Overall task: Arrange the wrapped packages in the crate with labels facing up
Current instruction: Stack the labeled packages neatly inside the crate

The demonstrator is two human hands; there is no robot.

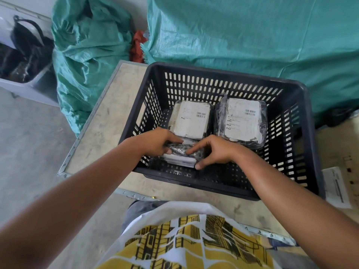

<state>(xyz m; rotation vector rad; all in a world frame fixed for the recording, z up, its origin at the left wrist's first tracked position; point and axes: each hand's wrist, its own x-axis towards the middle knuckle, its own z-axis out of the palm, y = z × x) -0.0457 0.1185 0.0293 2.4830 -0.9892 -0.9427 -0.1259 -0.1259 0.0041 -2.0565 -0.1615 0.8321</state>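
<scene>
Packages in black crate (303, 144), labels up.
Left hand (155, 141) and right hand (215, 150) both gripped a third package (181, 155) near two labelled packages (191, 121).

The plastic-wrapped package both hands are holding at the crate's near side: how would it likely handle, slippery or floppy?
The wrapped package looks glossy under crinkled film, so probably a bit slippery; the left hand and right hand grip it together. Its flat edges suggest it stays fairly stiff. It seems unlikely to roll inside the black slotted plastic crate.
</scene>
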